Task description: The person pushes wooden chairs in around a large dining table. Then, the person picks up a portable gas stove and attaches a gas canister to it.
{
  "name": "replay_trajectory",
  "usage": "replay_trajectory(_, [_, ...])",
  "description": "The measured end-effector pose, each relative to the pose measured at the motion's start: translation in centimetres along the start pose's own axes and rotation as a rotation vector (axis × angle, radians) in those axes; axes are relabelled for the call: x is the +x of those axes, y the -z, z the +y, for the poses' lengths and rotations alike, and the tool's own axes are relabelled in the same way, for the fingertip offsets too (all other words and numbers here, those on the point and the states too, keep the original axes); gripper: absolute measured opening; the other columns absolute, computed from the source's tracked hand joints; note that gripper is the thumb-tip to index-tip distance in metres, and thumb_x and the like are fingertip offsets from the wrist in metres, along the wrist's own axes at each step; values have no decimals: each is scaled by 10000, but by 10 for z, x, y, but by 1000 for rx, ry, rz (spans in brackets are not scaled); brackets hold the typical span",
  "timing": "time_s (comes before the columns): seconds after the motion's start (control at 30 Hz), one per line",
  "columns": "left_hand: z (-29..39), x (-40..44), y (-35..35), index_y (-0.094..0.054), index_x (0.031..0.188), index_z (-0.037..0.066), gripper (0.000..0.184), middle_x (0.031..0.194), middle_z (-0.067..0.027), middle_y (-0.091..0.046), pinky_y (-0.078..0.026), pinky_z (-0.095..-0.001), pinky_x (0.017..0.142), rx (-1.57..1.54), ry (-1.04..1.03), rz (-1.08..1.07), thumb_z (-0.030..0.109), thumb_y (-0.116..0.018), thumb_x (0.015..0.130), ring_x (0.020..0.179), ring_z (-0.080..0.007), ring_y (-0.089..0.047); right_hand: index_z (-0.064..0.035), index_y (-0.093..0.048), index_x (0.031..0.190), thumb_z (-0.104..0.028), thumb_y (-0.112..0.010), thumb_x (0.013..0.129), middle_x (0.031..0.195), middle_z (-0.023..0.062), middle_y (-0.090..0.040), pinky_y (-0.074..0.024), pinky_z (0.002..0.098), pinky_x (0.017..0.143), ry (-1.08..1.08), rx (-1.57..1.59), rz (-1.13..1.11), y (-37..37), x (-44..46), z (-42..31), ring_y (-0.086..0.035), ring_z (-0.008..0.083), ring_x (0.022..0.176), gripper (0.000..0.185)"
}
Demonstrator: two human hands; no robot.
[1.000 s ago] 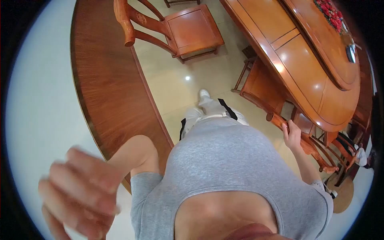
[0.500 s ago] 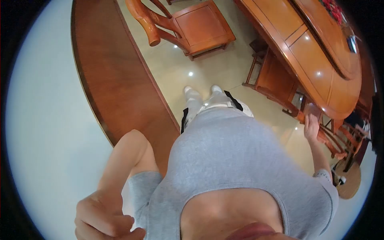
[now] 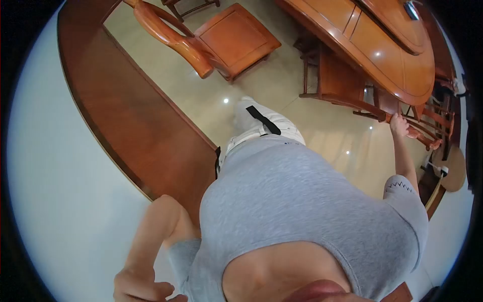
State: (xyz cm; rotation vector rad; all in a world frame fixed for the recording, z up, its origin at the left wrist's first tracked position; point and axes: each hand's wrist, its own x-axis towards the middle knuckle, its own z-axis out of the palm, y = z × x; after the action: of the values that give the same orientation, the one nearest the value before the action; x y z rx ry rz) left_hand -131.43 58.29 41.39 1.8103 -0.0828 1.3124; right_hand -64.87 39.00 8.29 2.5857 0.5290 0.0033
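Observation:
My left hand (image 3: pixel 143 286) is raised close to the camera at the bottom left, its elbow bent. The fingers are curled, and the frame's lower edge cuts the hand off, so its inside is hidden. At the right, my right arm reaches down and away. My right hand (image 3: pixel 400 126) has loosely curled fingers with no object visible in them. It overlaps the arm rail of a wooden chair (image 3: pixel 347 78) beside the long table; whether it touches the rail I cannot tell.
A glossy wooden table (image 3: pixel 372 65) stands at the upper right. Ahead is another wooden chair (image 3: pixel 239 40) with a thick curved arm. A long brown wooden surface (image 3: pixel 121 110) runs along the pale wall (image 3: pixel 45 166) on the left. Light tiles (image 3: pixel 322 126) lie between them.
The view and my body have turned, and the table and chairs sit elsewhere in the picture. My right hand appears higher; my left hand has sunk lower, more of it cut off.

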Motion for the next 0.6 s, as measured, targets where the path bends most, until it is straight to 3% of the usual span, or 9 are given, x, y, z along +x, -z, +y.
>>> replay_trajectory(0.17, [-61,-12,112,-542,823,30,87,628,-76,-582,-451,-321,488,-145,33,-43,110,-542,859,551,-216,-561,-106,-501,1270,-374,-275,930,1269,158,-527,-326,533,998,-95,-180,-32,-3,-21,-24,-498,378,1150,488])
replay_trajectory(0.23, [-104,-27,177,-465,1222,-65,577,857,-86,-564,-386,-253,551,-52,-45,-39,390,-531,872,681,-160,-538,-82,-529,1252,-344,-302,926,1286,174,-520,-343,504,1003,-117,-263,-122,75,-79,-77,-501,375,1162,476])
replay_trajectory(0.33, [-170,-49,276,-382,1306,-86,642,834,-62,-506,-331,-222,525,130,340,332,363,-558,882,640,-125,-464,-94,-580,1203,-343,-337,910,1307,169,-511,-356,507,999,-317,-95,-144,98,-63,-111,-488,353,1197,454])
replay_trajectory(0.37, [-203,-33,288,-428,1264,-94,538,817,-63,-516,-323,-216,519,159,549,555,293,-538,906,622,-118,-453,-134,-588,1179,-439,-399,863,1208,171,-582,-300,619,988,-316,-42,-27,49,-28,-81,-520,398,1144,478])
replay_trajectory(0.4, [-236,-22,304,-501,1204,-67,412,797,-54,-534,-334,-210,533,338,745,559,228,-536,919,631,-105,-466,-129,-617,1143,-460,-446,840,1149,120,-627,-293,622,990,-14,-295,-115,57,-17,-78,-565,324,1110,480])
replay_trajectory(0.47, [-291,-29,338,-560,1186,32,320,798,-27,-571,-362,-195,544,564,1050,711,206,-577,918,636,-66,-505,-105,-665,1019,-446,-560,789,1065,106,-652,-461,474,880,-270,29,6,157,-66,-173,-608,286,1021,424])
replay_trajectory(0.53, [-330,-56,391,-517,1238,40,403,931,-67,-577,-403,-223,613,377,1132,737,290,-556,924,742,-115,-540,-65,-649,1015,-406,-585,801,954,162,-639,-489,439,788,-78,37,341,155,-52,-237,-609,356,908,407])
replay_trajectory(0.57, [-349,-65,412,-483,1275,44,455,997,-88,-574,-427,-259,671,272,1185,783,331,-541,927,807,-142,-551,-55,-641,996,-362,-609,797,951,181,-635,-471,464,791,276,140,341,140,-27,-260,-598,360,921,367])
replay_trajectory(0.6, [-374,-70,430,-483,1275,44,455,997,-88,-574,-427,-259,671,250,1201,751,331,-541,927,807,-142,-551,-6,-629,928,-317,-620,749,1001,200,-620,-462,447,852,231,193,190,198,-71,-324,-583,346,970,359])
